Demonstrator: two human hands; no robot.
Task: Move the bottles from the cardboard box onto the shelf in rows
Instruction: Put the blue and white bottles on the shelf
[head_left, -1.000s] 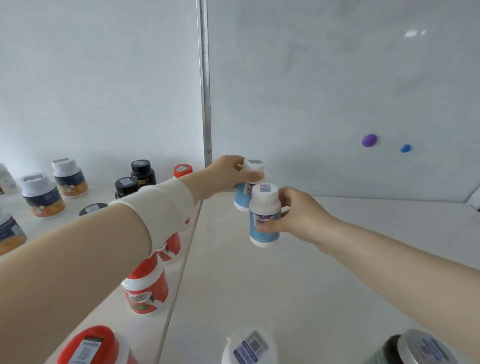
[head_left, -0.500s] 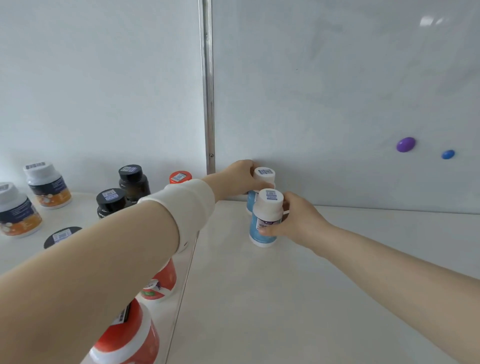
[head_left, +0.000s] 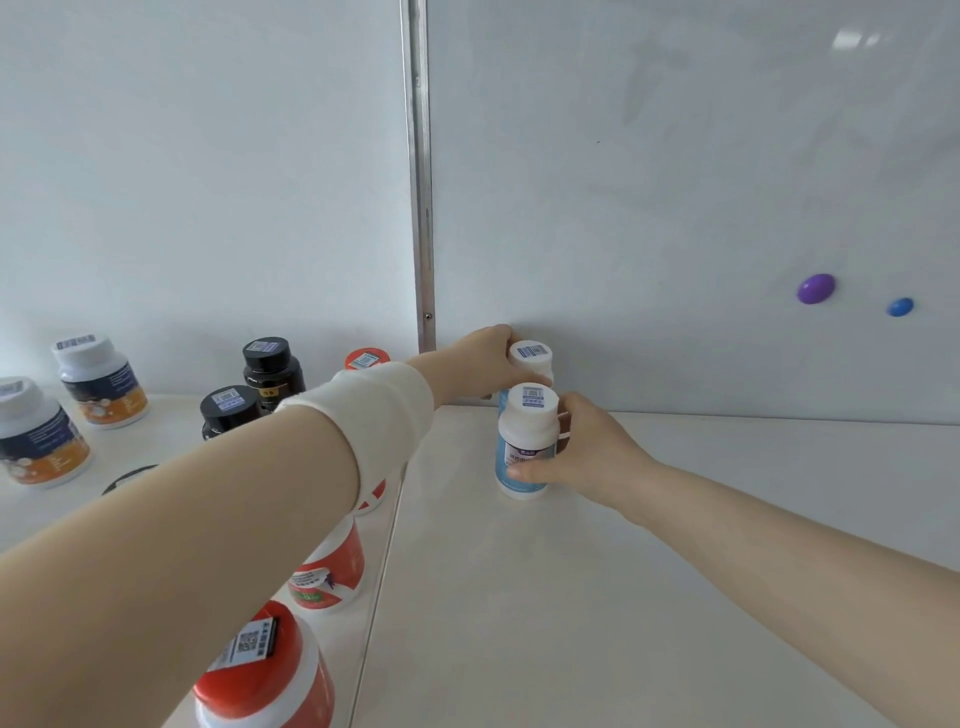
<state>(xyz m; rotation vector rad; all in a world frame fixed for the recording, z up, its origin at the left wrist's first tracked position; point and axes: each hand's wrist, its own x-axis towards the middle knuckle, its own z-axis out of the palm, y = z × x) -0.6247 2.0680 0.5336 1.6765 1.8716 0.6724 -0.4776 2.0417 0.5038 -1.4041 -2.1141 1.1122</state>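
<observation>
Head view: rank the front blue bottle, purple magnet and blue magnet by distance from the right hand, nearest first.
1. Front blue bottle, gripped in the right hand.
2. Purple magnet, on the wall, up and right.
3. Blue magnet, further right.

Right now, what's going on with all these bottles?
A person is lining up small white-capped bottles with blue labels on a white shelf. The left hand grips the rear bottle close to the back wall, beside the metal divider strip. The right hand holds the front bottle upright, its base on the shelf or nearly so, just in front of the first. Red-lidded, black and white-capped jars already stand in the section to the left.
</observation>
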